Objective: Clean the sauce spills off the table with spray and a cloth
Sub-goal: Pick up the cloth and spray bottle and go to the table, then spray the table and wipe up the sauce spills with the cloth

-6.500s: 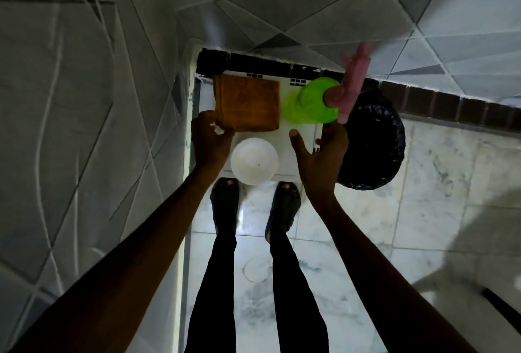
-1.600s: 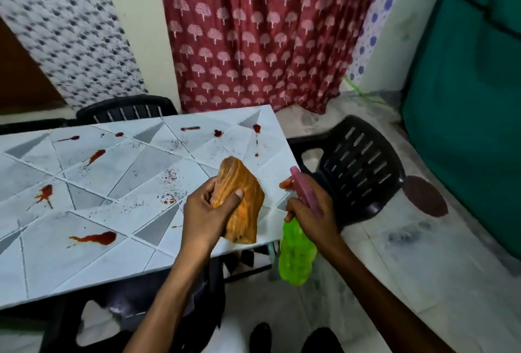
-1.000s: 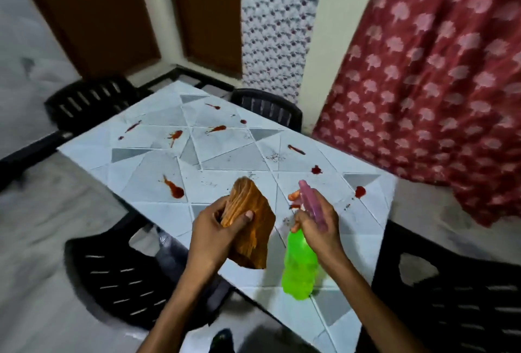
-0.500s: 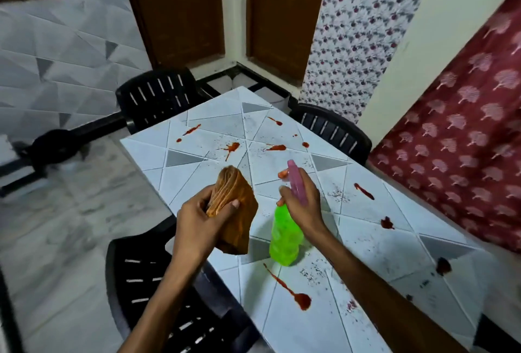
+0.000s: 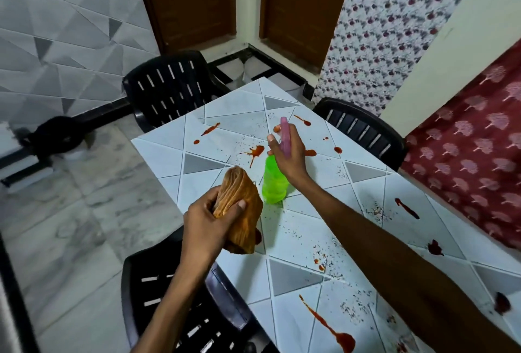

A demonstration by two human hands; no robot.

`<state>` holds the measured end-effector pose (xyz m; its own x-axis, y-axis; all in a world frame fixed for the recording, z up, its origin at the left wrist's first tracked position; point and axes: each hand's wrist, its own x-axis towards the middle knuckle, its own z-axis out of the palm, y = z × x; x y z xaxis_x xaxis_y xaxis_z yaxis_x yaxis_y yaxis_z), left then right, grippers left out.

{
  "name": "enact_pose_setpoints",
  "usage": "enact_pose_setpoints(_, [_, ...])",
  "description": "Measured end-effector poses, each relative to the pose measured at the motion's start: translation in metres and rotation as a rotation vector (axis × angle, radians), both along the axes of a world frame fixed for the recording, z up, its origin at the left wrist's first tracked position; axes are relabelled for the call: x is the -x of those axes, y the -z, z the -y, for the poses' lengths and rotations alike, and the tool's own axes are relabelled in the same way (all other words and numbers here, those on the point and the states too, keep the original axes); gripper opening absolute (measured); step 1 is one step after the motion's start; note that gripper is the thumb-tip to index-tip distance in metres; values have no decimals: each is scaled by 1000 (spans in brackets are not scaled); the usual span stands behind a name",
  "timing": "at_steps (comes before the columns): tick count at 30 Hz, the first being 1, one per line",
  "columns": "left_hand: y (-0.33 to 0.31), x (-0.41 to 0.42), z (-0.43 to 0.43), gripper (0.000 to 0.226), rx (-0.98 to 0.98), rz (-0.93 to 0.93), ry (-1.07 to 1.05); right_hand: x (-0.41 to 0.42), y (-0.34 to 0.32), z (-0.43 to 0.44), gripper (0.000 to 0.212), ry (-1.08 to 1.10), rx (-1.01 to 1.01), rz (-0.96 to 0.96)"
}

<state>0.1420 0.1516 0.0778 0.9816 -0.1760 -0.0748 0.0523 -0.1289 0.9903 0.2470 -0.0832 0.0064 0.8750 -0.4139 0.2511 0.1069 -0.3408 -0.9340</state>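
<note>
One spray bottle [image 5: 275,183], upright (nozzle [image 5: 283,124] up), right hand [image 5: 291,156], cloth [image 5: 241,197], left hand [image 5: 205,221]

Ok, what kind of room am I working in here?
Probably a home dining area: a tile-patterned table spattered with sauce spills, black plastic chairs pulled up around it, and wooden doors plus a patterned curtain along the walls.

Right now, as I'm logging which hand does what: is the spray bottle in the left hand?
No, the right hand grips the spray bottle, while the left hand holds the cloth.
</note>
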Motion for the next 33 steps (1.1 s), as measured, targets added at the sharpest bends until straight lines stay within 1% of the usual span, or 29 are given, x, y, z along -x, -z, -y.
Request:
enact_pose_setpoints(4, [6,-14,-2,29,0,0,-3,-25,-3,-2,47,82,21,4])
enact_pose_setpoints(7, [9,-19,-2,26,12,-14,-4,-29,-3,-3,57,121,13,-1])
enact_pose_setpoints(9, [10,-20,-1,24,17,-29,2,-25,-3,-1,64,93,17,-42])
enact_pose_setpoints(12, [11,-20,3,29,2,-40,17,-16,-3,9,87,37,159,-162])
enact_pose_setpoints(15, [10,-17,9,27,-9,-49,29,3,-2,22,105,58,264,-268])
enact_pose_setpoints(16, [9,-14,11,25,-19,-48,36,16,-2,25,105,96,277,-323])
enact_pose_setpoints(17, [7,-11,15,24,-24,-47,45,31,-2,26,99,147,282,-379])
enact_pose_setpoints(18, [5,-7,18,23,-32,-48,54,52,-5,25,88,189,259,-442])
enact_pose_setpoints(19, [4,-3,22,22,-32,-52,65,75,-7,22,75,184,172,-496])
enact_pose_setpoints(20, [3,1,26,22,-32,-57,81,99,-10,18,63,110,11,-540])
enact_pose_setpoints(22, [-1,17,40,22,-1,-95,126,152,-14,9,47,-115,-398,-598])
enact_pose_setpoints(24, [-7,40,60,19,46,-131,180,204,-13,4,44,-222,-679,-628])
enact_pose_setpoints(25, [-8,50,70,17,65,-140,205,223,-13,3,46,-236,-813,-608])
enact_pose_setpoints(27, [-10,78,93,17,75,-148,255,265,-12,9,51,-208,-1043,-499])
enact_pose_setpoints(29, [-9,108,116,22,30,-100,306,302,-19,23,49,-119,-1195,-432])
enact_pose_setpoints(31, [-4,136,136,25,-48,-22,360,337,-26,40,44,-24,-1225,-409])
enact_pose_setpoints(33, [2,164,155,25,-133,52,391,373,-28,62,51,70,-1184,-403])
